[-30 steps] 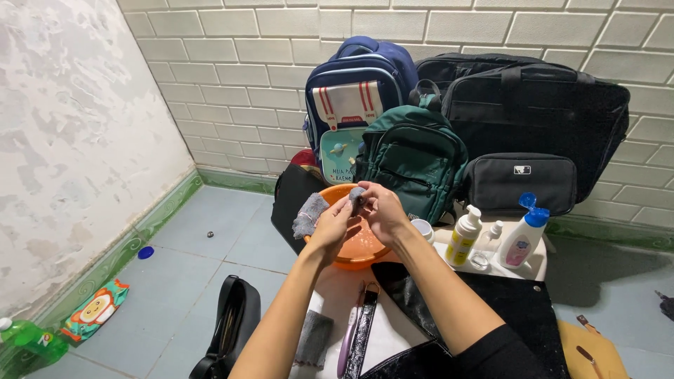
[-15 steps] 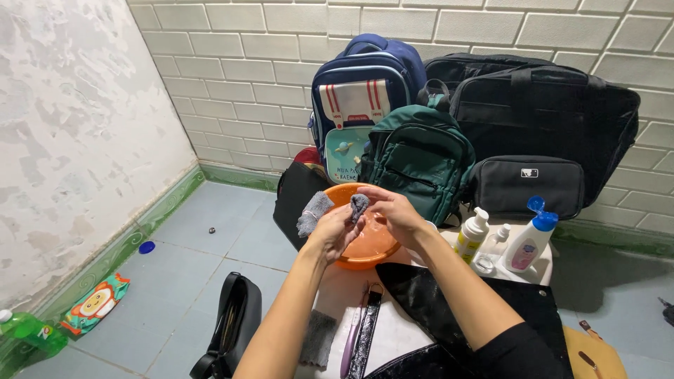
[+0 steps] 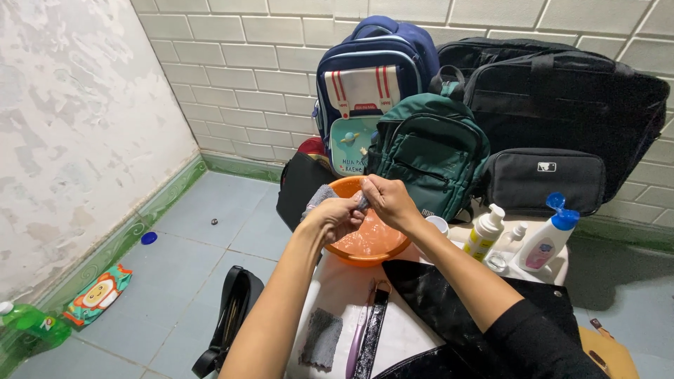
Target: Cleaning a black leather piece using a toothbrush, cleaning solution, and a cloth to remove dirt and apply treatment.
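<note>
Both my hands are over an orange basin (image 3: pixel 365 254) that stands on a white table (image 3: pixel 337 291). My left hand (image 3: pixel 335 219) and my right hand (image 3: pixel 386 200) together grip a small grey cloth (image 3: pixel 319 196), which bunches between the fingers and hangs out to the left. A black glossy bag (image 3: pixel 449 309) lies on the table under my right forearm. Beside it lie a purple toothbrush (image 3: pixel 357 340) and a dark scrub pad (image 3: pixel 321 338).
A blue backpack (image 3: pixel 372 77), green backpack (image 3: pixel 432 151), black duffel (image 3: pixel 562 98) and black pouch (image 3: pixel 544 181) lean on the tiled wall. Bottles (image 3: pixel 484 231) (image 3: pixel 546 238) stand at the table's right. A black handbag (image 3: pixel 228 323), green bottle (image 3: pixel 31 326) and wipes pack (image 3: pixel 98 295) lie on the floor.
My hands stay over the basin, working the cloth; they have dropped slightly lower toward the basin.
</note>
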